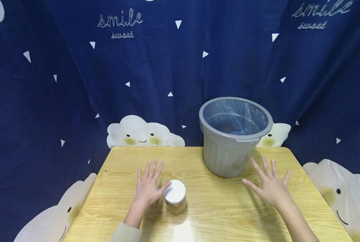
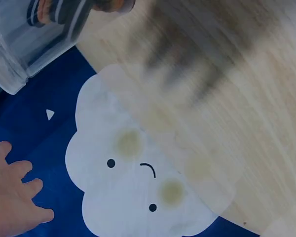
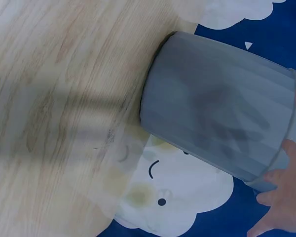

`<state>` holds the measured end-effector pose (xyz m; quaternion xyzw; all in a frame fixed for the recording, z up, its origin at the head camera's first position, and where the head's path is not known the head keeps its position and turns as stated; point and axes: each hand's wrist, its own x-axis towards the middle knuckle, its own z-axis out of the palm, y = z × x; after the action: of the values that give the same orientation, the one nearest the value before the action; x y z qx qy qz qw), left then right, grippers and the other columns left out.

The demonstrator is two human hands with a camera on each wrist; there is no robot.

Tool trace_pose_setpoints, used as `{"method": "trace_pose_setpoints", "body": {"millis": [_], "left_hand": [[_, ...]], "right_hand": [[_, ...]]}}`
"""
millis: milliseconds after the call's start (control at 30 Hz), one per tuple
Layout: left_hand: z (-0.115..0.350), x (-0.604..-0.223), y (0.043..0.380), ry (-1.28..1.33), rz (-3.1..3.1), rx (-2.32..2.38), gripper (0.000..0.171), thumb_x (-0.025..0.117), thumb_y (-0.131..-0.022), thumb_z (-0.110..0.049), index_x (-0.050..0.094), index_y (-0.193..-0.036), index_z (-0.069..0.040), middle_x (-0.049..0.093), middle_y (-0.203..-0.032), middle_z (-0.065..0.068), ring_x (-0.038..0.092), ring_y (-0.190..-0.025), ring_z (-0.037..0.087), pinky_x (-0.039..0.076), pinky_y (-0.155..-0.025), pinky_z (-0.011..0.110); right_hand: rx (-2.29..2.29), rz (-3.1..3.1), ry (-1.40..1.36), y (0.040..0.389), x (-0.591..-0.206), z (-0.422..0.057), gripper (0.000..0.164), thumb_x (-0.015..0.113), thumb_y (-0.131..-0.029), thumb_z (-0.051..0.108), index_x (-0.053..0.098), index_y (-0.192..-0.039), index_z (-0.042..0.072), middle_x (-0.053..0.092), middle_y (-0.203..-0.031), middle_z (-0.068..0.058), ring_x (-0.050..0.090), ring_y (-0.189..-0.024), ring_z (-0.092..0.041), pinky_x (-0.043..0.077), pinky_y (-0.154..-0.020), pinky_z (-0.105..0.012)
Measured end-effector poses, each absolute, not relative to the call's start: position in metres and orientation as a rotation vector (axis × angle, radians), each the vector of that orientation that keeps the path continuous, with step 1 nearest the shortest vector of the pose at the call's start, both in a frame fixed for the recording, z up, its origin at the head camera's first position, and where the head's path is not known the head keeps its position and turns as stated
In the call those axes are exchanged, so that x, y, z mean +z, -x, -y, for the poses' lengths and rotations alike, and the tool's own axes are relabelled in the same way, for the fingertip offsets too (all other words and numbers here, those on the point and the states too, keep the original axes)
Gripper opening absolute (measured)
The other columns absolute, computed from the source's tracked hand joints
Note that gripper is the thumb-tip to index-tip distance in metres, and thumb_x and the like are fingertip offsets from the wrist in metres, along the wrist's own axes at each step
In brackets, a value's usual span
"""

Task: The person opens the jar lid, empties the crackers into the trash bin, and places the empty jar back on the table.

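Observation:
My left hand [image 1: 148, 188] is over the table's left half, fingers spread and straight, its thumb tip overlapping the edge of a jar's white lid [image 1: 175, 191] in the head view. The short, round jar [image 1: 177, 207] stands upright with a brownish see-through body. To the right, my right hand [image 1: 271, 188] has its fingers fanned out and holds nothing. Its index fingertip is close to the lower side of a grey bin [image 1: 228, 158]. That ribbed bin stands upright at the back, with a clear bluish liner [image 1: 240, 116] inside.
A light wooden table [image 1: 122, 168] bears the jar and bin. Behind and beside it hangs a dark blue curtain [image 1: 155, 67] with white triangles and smiling clouds. A see-through container with orange and dark bands [image 2: 44, 24] fills the left wrist view's upper left corner.

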<state>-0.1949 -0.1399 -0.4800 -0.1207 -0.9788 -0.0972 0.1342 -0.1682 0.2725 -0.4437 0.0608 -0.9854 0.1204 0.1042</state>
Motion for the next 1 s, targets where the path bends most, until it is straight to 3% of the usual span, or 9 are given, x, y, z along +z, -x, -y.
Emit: {"method": "trace_pose_setpoints", "body": {"millis": [300, 567, 733, 1000], "left_hand": [[0.144, -0.494, 0.196, 0.392, 2.686, -0.425, 0.075, 0.047, -0.084, -0.059, 0.028, -0.144, -0.020, 0.026, -0.149, 0.007, 0.019, -0.137, 0.029, 0.002, -0.112, 0.054], [0.148, -0.508, 0.197, 0.497, 2.417, -0.528, 0.070, 0.038, -0.088, -0.057, 0.032, -0.142, -0.012, 0.041, -0.139, 0.011, 0.035, -0.128, 0.031, 0.016, -0.109, 0.054], [0.150, -0.518, 0.198, 0.549, 2.245, -0.584, 0.068, 0.035, -0.091, -0.055, 0.038, -0.138, -0.006, 0.050, -0.129, 0.014, 0.043, -0.120, 0.031, 0.025, -0.105, 0.052], [0.151, -0.535, 0.196, 0.598, 2.062, -0.644, 0.063, 0.037, -0.092, -0.049, 0.047, -0.127, 0.002, 0.056, -0.119, 0.015, 0.050, -0.107, 0.031, 0.022, -0.110, 0.033]], "right_hand": [[0.372, 2.846, -0.199, 0.169, -0.451, -0.267, 0.081, 0.049, -0.084, 0.060, 0.013, -0.147, 0.026, 0.007, -0.151, -0.020, 0.004, -0.135, -0.044, -0.012, -0.094, -0.075], [0.441, 2.699, -0.232, 0.172, -0.461, -0.262, 0.078, 0.058, -0.083, 0.051, 0.020, -0.146, 0.025, 0.027, -0.144, -0.023, 0.022, -0.132, -0.042, 0.012, -0.099, -0.073], [0.496, 2.556, -0.253, 0.175, -0.467, -0.258, 0.074, 0.065, -0.080, 0.043, 0.033, -0.142, 0.018, 0.039, -0.135, -0.023, 0.036, -0.121, -0.044, 0.027, -0.094, -0.066], [0.594, 2.427, -0.270, 0.178, -0.477, -0.249, 0.072, 0.071, -0.075, 0.029, 0.039, -0.137, 0.011, 0.046, -0.128, -0.023, 0.043, -0.113, -0.046, 0.033, -0.091, -0.064]]}}
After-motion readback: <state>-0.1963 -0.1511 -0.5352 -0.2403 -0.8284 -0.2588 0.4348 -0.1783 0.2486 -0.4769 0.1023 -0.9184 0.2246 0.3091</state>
